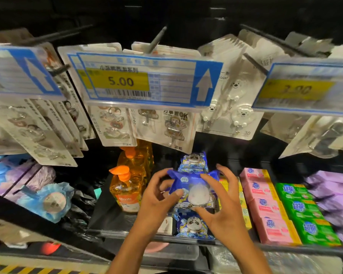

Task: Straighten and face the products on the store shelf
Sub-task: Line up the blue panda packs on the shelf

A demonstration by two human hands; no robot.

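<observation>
A blue soap packet (194, 189) with a pale round shape on its front is held above the shelf between both hands. My left hand (156, 196) pinches its left edge with thumb and fingers. My right hand (224, 206) grips its right and lower edge, thumb under the bottom corner. Two more blue panda packets lie in the same column: one behind (193, 162) and one in front (194, 226), near the shelf's front lip (127, 233).
Orange pump bottles (127, 186) stand to the left. Pink soap boxes (265, 202), green boxes (303, 212) and purple packs (333, 190) lie in rows to the right. Carded hooks (174, 129) and price tags (143, 80) hang overhead. Blue and purple bags (50, 200) sit on the left.
</observation>
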